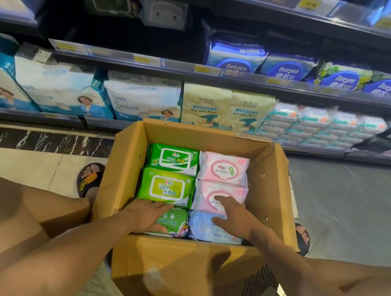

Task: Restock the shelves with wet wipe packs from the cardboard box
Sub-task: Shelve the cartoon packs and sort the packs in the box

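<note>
**First inspector:** Where do we find the stock?

**Second inspector:** We find the cardboard box (pixel 269 182) between the person's knees, in front of the shelves (pixel 224 73), with its flaps open. Six wet wipe packs lie flat inside in two columns, touching one another.

**First inspector:** We list them.

**Second inspector:** Left column, far to near: the far green 999 pack (pixel 173 158), the middle green 999 pack (pixel 167 187), the pale green pack (pixel 178 222). Right column: the far pink pack (pixel 222 168), the middle pink pack (pixel 205 191), the light blue pack (pixel 203 231).

**First inspector:** State of the left grip?

**Second inspector:** We record the left grip (pixel 149 216) laid flat on the pale green pack, fingers straight, clamped on nothing.

**First inspector:** And the right grip?

**Second inspector:** The right grip (pixel 233 215) is spread apart. Its forefinger rests on the middle pink pack and its thumb on the light blue pack. It holds neither.

**First inspector:** The shelves?

**Second inspector:** The bottom shelf carries white-and-blue bags (pixel 55 89), two yellow bags (pixel 205 107), then stacked small wipe packs (pixel 317 124). The shelf above carries blue Deeyeo packs (pixel 287 69). A sandalled foot (pixel 89 178) shows left of the box.
</note>
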Demonstrator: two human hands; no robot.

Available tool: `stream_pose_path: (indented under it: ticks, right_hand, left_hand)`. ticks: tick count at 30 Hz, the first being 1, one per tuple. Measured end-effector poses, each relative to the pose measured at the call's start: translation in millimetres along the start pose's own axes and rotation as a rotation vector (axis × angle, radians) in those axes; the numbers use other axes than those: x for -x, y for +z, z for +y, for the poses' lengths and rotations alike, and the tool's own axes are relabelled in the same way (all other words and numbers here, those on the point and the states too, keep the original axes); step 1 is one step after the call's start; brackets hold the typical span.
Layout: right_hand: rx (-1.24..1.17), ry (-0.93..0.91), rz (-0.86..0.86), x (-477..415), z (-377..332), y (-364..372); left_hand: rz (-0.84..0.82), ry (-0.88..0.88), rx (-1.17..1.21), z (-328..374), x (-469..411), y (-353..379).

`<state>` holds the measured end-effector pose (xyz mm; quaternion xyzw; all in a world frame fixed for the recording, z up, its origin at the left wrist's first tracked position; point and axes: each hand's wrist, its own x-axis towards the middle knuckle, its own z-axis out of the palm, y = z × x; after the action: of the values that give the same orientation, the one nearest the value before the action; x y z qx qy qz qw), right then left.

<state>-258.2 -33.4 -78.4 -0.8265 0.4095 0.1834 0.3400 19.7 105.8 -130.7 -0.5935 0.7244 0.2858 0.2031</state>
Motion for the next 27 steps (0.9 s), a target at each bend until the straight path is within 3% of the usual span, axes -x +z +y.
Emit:
stream_pose_path:
  ticks: [14, 22, 27]
  right_hand:
    - [0.01, -0.041, -0.057, -8.4, -18.9, 4.5]
    - [-0.278, -0.066, -0.054, -11.0, -36.6, -3.1]
    - [-0.364, -0.186, -0.018, -12.9, -50.5, -13.7]
  left_hand:
    - [0.171, -0.043, 0.171, 0.1, 10.8, -4.4]
    - [0.166, -0.09, 0.423, -5.6, 29.1, -45.5]
    - [0.196, -0.093, 0.517, -10.2, 42.9, -73.2]
